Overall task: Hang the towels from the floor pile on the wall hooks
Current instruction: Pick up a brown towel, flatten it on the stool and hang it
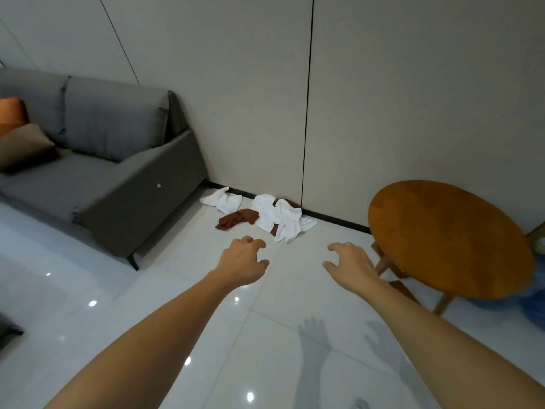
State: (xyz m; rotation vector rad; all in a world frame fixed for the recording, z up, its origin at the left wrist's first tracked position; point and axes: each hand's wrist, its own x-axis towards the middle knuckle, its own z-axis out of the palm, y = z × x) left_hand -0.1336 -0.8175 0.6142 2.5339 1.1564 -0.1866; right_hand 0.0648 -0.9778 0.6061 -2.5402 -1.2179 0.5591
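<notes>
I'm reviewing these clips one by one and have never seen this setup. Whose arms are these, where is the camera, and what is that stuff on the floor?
There is no machine here: the single picture comes from a wide-angle camera on a person's head, looking forward and down. The left hand and right hand reach forward, fingers loosely curled, holding nothing. On the tiled floor by the wall lies a pile of white towels and a brown towel. A grey sofa stands to the left, a round wooden table to the right. No wall hooks show.
</notes>
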